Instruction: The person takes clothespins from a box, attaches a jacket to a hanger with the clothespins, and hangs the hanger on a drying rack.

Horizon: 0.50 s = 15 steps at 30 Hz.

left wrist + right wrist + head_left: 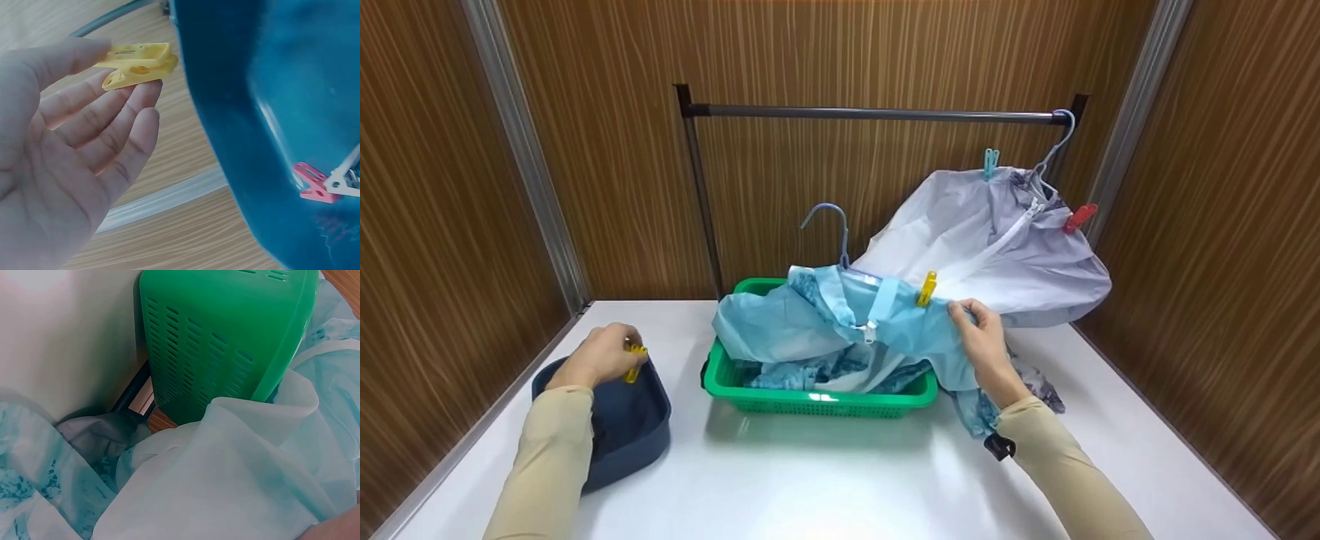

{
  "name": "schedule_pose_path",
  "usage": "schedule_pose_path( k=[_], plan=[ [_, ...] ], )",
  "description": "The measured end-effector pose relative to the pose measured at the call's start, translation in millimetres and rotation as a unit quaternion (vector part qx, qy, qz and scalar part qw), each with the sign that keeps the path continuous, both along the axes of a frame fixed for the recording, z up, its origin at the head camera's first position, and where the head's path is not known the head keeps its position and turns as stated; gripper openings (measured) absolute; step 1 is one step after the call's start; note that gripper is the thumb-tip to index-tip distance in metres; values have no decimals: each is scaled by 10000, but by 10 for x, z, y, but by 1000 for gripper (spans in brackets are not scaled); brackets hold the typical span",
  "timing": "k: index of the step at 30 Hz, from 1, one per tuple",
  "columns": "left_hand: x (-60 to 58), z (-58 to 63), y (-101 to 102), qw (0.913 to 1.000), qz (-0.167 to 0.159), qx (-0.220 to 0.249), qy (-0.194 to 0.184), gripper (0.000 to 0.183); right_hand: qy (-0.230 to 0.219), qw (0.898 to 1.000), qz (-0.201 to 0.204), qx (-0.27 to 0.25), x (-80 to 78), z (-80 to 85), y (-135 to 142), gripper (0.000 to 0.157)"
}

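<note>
Over the dark blue bin my left hand (604, 352) pinches a yellow clothespin (140, 63) between thumb and fingers. Inside that bin (216, 118), a pink clothespin (316, 183) and a white one (346, 175) show in the left wrist view. My right hand (981, 335) holds the shoulder edge of a light blue zip jacket (765, 326) with thumb and fingertips. The jacket is on a hanger (842, 232) whose hook stands free, and it lies over the green basket (825, 401). Another yellow clothespin (928, 289) is clipped on the jacket's shoulder near my right hand.
Behind stands a dark rack with a horizontal bar (877, 113). A pale lilac jacket (997, 240) hangs at its right end on a hanger (1059, 142), with a teal clothespin (991, 162) and a red clothespin (1081, 218) on it. Wood-grain walls enclose the white table (825, 480).
</note>
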<state>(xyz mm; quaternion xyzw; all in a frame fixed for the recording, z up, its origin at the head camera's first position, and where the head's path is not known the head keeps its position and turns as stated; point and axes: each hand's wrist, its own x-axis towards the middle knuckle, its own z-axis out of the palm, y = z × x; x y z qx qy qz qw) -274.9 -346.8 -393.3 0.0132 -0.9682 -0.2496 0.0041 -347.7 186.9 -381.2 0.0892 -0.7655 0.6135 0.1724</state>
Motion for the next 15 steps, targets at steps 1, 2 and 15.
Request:
schedule_pose_path(
  k=[1, 2, 15],
  plan=[
    [3, 15, 14, 10000, 39, 25, 77, 38, -8, 10000, 0, 7, 0, 1, 5, 26],
    [10, 31, 29, 9998, 82, 45, 168, 38, -13, 10000, 3, 25, 0, 2, 9, 27],
    [43, 73, 141, 9909, 263, 81, 1317, 45, -24, 9998, 180, 7, 15, 17, 17, 30]
  ],
)
